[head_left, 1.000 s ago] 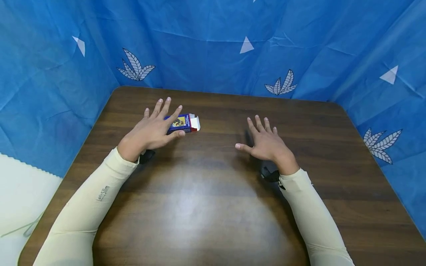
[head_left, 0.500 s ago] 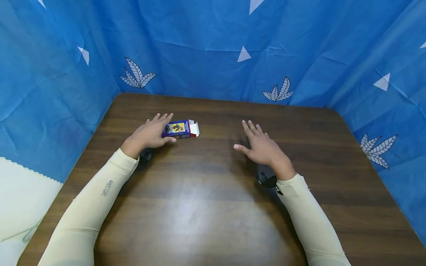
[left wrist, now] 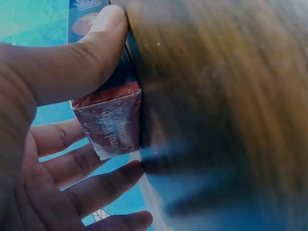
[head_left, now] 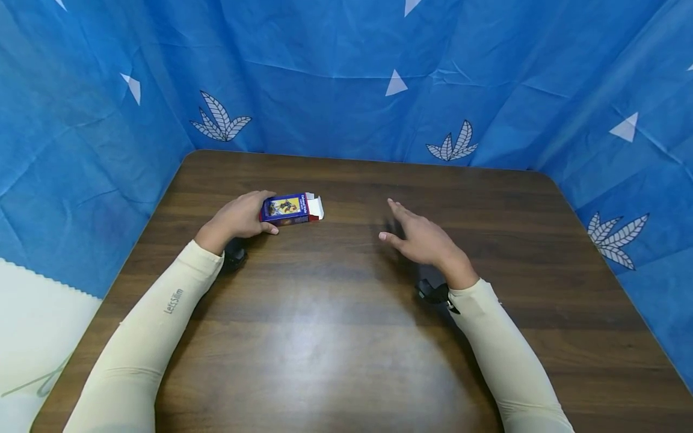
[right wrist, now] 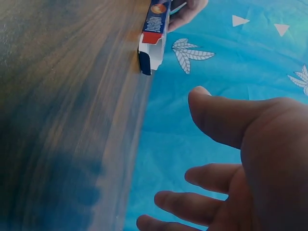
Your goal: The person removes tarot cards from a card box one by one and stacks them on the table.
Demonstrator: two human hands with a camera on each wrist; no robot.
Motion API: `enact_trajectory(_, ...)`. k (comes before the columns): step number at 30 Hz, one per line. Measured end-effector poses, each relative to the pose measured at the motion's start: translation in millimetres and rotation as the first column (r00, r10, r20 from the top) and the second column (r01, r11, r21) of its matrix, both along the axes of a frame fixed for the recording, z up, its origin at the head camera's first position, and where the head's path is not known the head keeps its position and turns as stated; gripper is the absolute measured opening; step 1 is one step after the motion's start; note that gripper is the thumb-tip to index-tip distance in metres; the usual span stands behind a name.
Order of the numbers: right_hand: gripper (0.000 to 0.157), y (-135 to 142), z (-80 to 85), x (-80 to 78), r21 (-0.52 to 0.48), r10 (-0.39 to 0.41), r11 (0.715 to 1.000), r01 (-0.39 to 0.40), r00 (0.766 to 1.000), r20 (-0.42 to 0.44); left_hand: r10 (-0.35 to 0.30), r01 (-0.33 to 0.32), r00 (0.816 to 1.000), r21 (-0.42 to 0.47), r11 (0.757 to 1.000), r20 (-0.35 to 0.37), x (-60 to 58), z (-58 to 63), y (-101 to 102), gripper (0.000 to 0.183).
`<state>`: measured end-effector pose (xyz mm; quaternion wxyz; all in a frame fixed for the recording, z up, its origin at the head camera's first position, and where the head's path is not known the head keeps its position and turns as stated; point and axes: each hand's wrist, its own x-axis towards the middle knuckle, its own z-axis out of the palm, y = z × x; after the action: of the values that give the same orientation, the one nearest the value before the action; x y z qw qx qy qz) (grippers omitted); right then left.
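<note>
A small blue card box with a yellow picture on top lies on the wooden table, its white end flap open toward the right. My left hand grips its left end, thumb along the near side and fingers behind the far side. In the left wrist view, the thumb presses the side of the card box, whose red end faces the camera. My right hand hovers over the table to the right, fingers extended and holding nothing. From the right wrist view, the open end of the card box shows a hollow inside.
The brown wooden table runs back to a blue curtain printed with white leaves and triangles. A white cloth hangs beyond the left edge. Black straps with cameras sit at both wrists.
My left hand has come down from above the card box, its spread fingers closing round the left end. My right hand has turned slightly, its fingers drawn together, staying in about the same place.
</note>
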<state>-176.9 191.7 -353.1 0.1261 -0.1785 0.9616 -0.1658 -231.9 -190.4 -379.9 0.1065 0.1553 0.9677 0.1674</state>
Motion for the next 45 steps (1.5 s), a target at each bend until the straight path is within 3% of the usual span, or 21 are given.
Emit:
enact_trajectory(11,0.083,-2.6,-1.1,-1.2,-0.019,-0.015,1.000,0.015,1.000,0.000,-0.016,0.016,1.000,0.015,1.000,-0.006,-0.3,0.9,-2.2,0.081)
enact_trajectory(16,0.070,-3.6,-5.0,-2.8,-0.132,-0.071,0.989,0.067,0.997,-0.027,-0.030,0.031,0.999,0.060,0.998,-0.016,0.0,2.2,-2.1,0.079)
enact_trajectory(22,0.040,-8.2,-10.6,-3.1,-0.348,-0.152,0.931,0.107,0.983,-0.106,-0.036,0.040,0.999,0.161,0.986,-0.027,4.6,12.0,2.6,0.078)
enact_trajectory(26,0.037,-11.8,-11.5,-2.5,-0.481,-0.152,0.872,0.091,0.984,-0.089,-0.036,0.031,0.999,0.243,0.969,0.016,10.4,21.2,8.9,0.080)
enact_trajectory(29,0.038,-16.9,-12.4,-1.2,-0.594,-0.119,0.798,0.107,0.993,0.020,-0.039,0.021,0.998,0.323,0.946,0.051,16.1,28.1,15.2,0.081)
enact_trajectory(32,0.036,-24.7,-13.3,1.4,-0.708,-0.085,0.691,0.148,0.989,0.123,-0.051,0.009,0.995,0.422,0.906,0.087,21.8,34.7,22.2,0.079)
enact_trajectory(36,0.028,-35.6,-14.0,5.7,-0.843,-0.093,0.507,0.181,0.983,0.156,-0.059,-0.041,0.986,0.570,0.821,0.156,27.3,42.0,29.0,0.075)
enact_trajectory(39,0.022,-41.7,-10.3,8.6,-0.913,-0.108,0.365,0.180,0.983,0.151,-0.060,-0.066,0.983,0.631,0.773,0.176,29.3,44.7,30.9,0.071)
enact_trajectory(42,0.017,-45.7,-3.4,9.0,-0.955,-0.114,0.259,0.147,0.986,0.121,-0.053,-0.074,0.983,0.642,0.763,0.176,30.5,45.9,31.6,0.069)
enact_trajectory(45,0.016,-49.0,4.2,7.2,-0.974,-0.125,0.199,0.104,0.989,0.080,-0.041,-0.079,0.984,0.635,0.769,0.173,32.3,47.3,33.0,0.070)
